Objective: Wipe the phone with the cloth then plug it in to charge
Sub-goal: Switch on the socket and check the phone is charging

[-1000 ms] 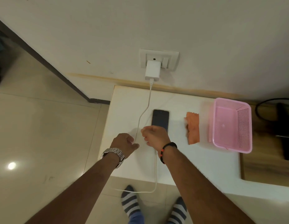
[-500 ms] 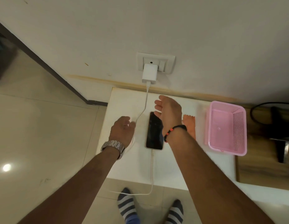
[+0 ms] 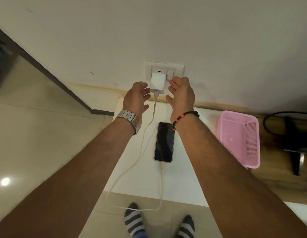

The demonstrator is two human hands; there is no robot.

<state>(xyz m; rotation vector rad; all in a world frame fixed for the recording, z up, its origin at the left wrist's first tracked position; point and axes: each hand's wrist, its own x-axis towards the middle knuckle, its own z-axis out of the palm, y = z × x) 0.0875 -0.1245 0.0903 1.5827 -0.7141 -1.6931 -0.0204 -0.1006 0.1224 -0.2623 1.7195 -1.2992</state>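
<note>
I judge I am at the last step, the charging. The phone (image 3: 163,142) lies face up, screen dark, on the white surface (image 3: 182,182) toward its left half, lengthwise from the near edge toward the wall. The cable (image 3: 143,141) is seated in the phone's near end, loops off the near edge of the surface toward the floor, then climbs back along the phone's left side to the charger (image 3: 157,82) in the wall socket (image 3: 164,70).

My left hand (image 3: 135,97) and my right hand (image 3: 182,95) are up at the wall, one either side of the charger. Both have a wide grip, fingers spread and relaxed, holding nothing; the right fingertips are close to the switch at the socket's right side, though I cannot tell whether they touch it. I cannot see the cloth; my right forearm may hide it. A pink basket (image 3: 240,138) sits by the surface's right edge.

Next I would press the charger firmly home and flip the switch, then look for the screen to light. With the cable hanging loose, a snag could drag the phone.
</note>
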